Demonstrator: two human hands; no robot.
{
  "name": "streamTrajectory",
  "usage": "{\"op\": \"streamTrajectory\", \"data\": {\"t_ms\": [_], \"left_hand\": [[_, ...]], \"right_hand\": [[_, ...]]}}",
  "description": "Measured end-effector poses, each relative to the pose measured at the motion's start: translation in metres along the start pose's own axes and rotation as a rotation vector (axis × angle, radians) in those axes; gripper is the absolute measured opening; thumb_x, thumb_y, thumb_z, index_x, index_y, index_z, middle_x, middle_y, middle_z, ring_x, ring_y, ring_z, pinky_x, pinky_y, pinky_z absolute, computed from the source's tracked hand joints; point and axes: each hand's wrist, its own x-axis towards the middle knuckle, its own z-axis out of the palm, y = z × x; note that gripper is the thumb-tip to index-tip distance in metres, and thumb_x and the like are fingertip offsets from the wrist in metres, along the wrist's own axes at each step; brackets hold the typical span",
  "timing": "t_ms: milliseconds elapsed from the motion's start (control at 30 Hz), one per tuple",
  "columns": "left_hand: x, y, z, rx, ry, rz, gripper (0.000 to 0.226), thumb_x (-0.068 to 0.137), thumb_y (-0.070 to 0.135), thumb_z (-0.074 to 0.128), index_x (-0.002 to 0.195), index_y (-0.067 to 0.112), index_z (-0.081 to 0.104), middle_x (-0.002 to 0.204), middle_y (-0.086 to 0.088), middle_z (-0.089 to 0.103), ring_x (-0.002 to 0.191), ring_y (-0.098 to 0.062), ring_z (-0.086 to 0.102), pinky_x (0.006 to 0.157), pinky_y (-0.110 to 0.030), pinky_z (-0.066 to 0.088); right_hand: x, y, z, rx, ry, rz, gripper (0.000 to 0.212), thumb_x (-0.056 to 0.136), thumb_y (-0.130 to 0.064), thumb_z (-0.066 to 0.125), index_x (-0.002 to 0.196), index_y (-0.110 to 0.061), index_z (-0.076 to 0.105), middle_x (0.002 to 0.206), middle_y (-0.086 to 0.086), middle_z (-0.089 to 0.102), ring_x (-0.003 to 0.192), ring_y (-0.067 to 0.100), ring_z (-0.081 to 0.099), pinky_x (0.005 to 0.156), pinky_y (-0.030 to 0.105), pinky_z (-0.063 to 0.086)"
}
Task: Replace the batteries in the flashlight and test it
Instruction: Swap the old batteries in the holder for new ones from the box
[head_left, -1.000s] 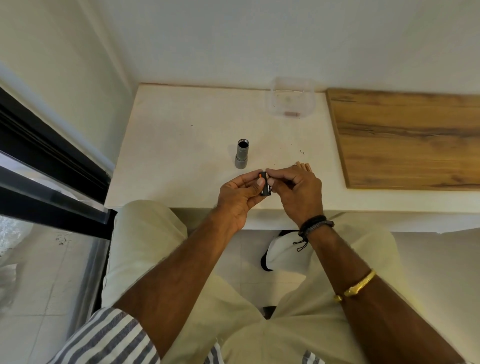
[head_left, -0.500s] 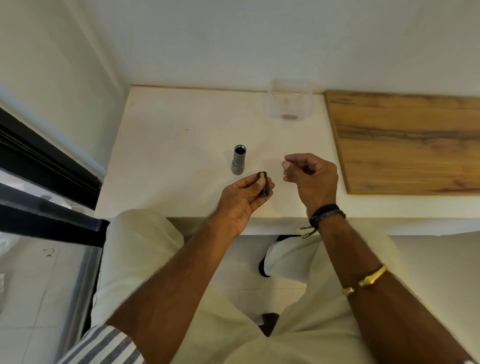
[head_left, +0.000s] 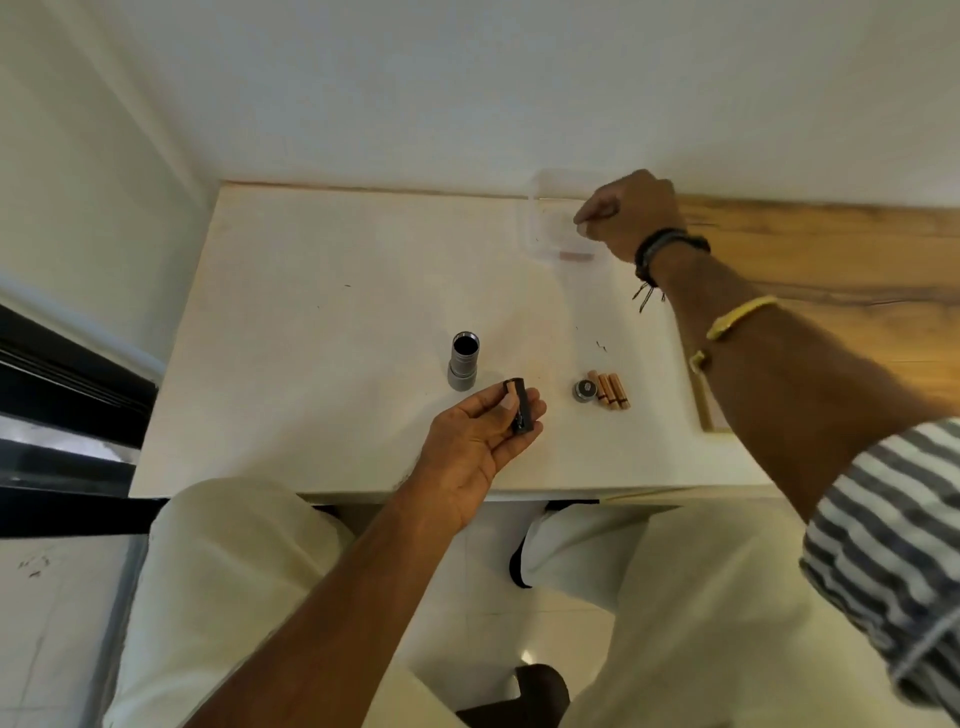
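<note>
The grey flashlight body (head_left: 462, 362) stands upright on the white table (head_left: 322, 312), its open end up. My left hand (head_left: 480, 447) grips a black battery holder (head_left: 519, 410) just in front of it. Three copper-coloured batteries (head_left: 609, 389) lie side by side on the table, with the round flashlight cap (head_left: 585, 391) to their left. My right hand (head_left: 626, 213) hovers with fingers curled over a clear plastic box (head_left: 558, 228) at the back; whether it holds anything I cannot tell. One copper battery (head_left: 575, 255) lies in the box.
A wooden board (head_left: 831, 260) covers the table's right side, under my right forearm. White walls close in behind and to the left. A dark window frame (head_left: 62, 395) runs along the left. My knees sit below the table's front edge.
My right hand has left the battery holder and travelled back and right to the clear box. The three batteries and cap it covered now show. My left hand still has the holder.
</note>
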Motion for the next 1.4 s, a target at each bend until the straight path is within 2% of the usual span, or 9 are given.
{"op": "streamTrajectory", "data": {"t_ms": [100, 267, 400, 533, 667, 967, 1067, 1133, 1400], "left_hand": [[0.002, 0.000, -0.002, -0.012, 0.006, -0.010, 0.033, 0.094, 0.007, 0.059, 0.125, -0.003, 0.059, 0.117, -0.020, 0.070, 0.110, -0.031, 0.068, 0.090, -0.040, 0.058], [0.004, 0.001, -0.003, -0.038, 0.004, -0.020, 0.032, 0.095, 0.006, 0.058, 0.126, -0.004, 0.058, 0.118, -0.021, 0.070, 0.111, -0.032, 0.068, 0.091, -0.040, 0.057], [0.004, 0.002, -0.002, -0.059, 0.004, -0.027, 0.033, 0.094, 0.006, 0.058, 0.126, -0.005, 0.057, 0.119, -0.022, 0.069, 0.112, -0.032, 0.067, 0.093, -0.042, 0.057], [0.004, 0.003, -0.001, -0.058, -0.002, -0.031, 0.032, 0.097, 0.005, 0.055, 0.127, -0.005, 0.056, 0.120, -0.023, 0.069, 0.112, -0.032, 0.067, 0.093, -0.041, 0.057], [0.001, 0.004, 0.000, -0.060, -0.007, -0.029, 0.032, 0.098, 0.005, 0.054, 0.128, -0.005, 0.056, 0.120, -0.022, 0.069, 0.112, -0.032, 0.068, 0.091, -0.039, 0.058], [-0.008, 0.006, 0.002, -0.054, 0.023, 0.025, 0.029, 0.097, 0.002, 0.055, 0.125, -0.001, 0.059, 0.112, -0.025, 0.070, 0.107, -0.036, 0.069, 0.086, -0.043, 0.060], [-0.014, 0.007, 0.002, -0.030, 0.005, 0.049, 0.028, 0.098, 0.001, 0.053, 0.124, 0.006, 0.062, 0.111, -0.025, 0.070, 0.108, -0.037, 0.069, 0.090, -0.044, 0.058], [-0.018, 0.006, 0.002, -0.001, -0.008, 0.066, 0.028, 0.098, 0.002, 0.054, 0.124, 0.008, 0.062, 0.113, -0.023, 0.071, 0.109, -0.035, 0.069, 0.090, -0.043, 0.058], [-0.029, 0.001, -0.005, 0.070, -0.030, 0.101, 0.028, 0.098, 0.000, 0.052, 0.122, 0.009, 0.064, 0.110, -0.021, 0.072, 0.107, -0.035, 0.069, 0.086, -0.040, 0.059]], "right_hand": [[0.022, -0.003, 0.006, -0.201, -0.142, -0.015, 0.013, 0.083, -0.011, 0.080, 0.093, -0.019, 0.083, 0.102, 0.004, 0.078, 0.099, 0.024, 0.071, 0.092, 0.030, 0.056], [0.043, -0.010, 0.016, -0.418, -0.335, -0.040, 0.018, 0.087, -0.012, 0.070, 0.099, -0.018, 0.081, 0.120, 0.013, 0.072, 0.106, 0.039, 0.066, 0.098, 0.045, 0.056], [0.051, -0.011, 0.020, -0.462, -0.382, -0.061, 0.017, 0.087, -0.011, 0.070, 0.098, -0.018, 0.081, 0.120, 0.014, 0.071, 0.104, 0.040, 0.065, 0.095, 0.045, 0.057], [0.046, -0.009, 0.023, -0.442, -0.274, -0.120, 0.019, 0.089, -0.014, 0.066, 0.094, -0.028, 0.079, 0.116, 0.005, 0.072, 0.102, 0.034, 0.066, 0.084, 0.035, 0.054], [0.035, -0.009, 0.024, -0.285, -0.134, -0.091, 0.014, 0.090, -0.021, 0.067, 0.098, -0.030, 0.075, 0.109, 0.003, 0.074, 0.102, 0.029, 0.068, 0.085, 0.034, 0.055], [-0.026, -0.026, 0.001, 0.131, 0.076, -0.131, 0.019, 0.086, -0.016, 0.064, 0.102, -0.019, 0.074, 0.087, 0.005, 0.076, 0.080, 0.021, 0.073, 0.077, 0.031, 0.060], [-0.066, -0.030, -0.002, 0.328, 0.100, -0.133, 0.019, 0.089, -0.011, 0.062, 0.104, -0.015, 0.073, 0.087, 0.006, 0.073, 0.073, 0.021, 0.075, 0.065, 0.039, 0.064], [-0.096, -0.032, 0.000, 0.477, 0.096, -0.088, 0.020, 0.090, -0.009, 0.060, 0.105, -0.017, 0.072, 0.090, 0.006, 0.071, 0.071, 0.019, 0.076, 0.059, 0.037, 0.064], [-0.206, -0.028, 0.030, 0.800, 0.088, 0.075, 0.017, 0.094, -0.009, 0.069, 0.109, -0.014, 0.073, 0.090, 0.011, 0.072, 0.070, 0.022, 0.073, 0.063, 0.031, 0.062]]}}
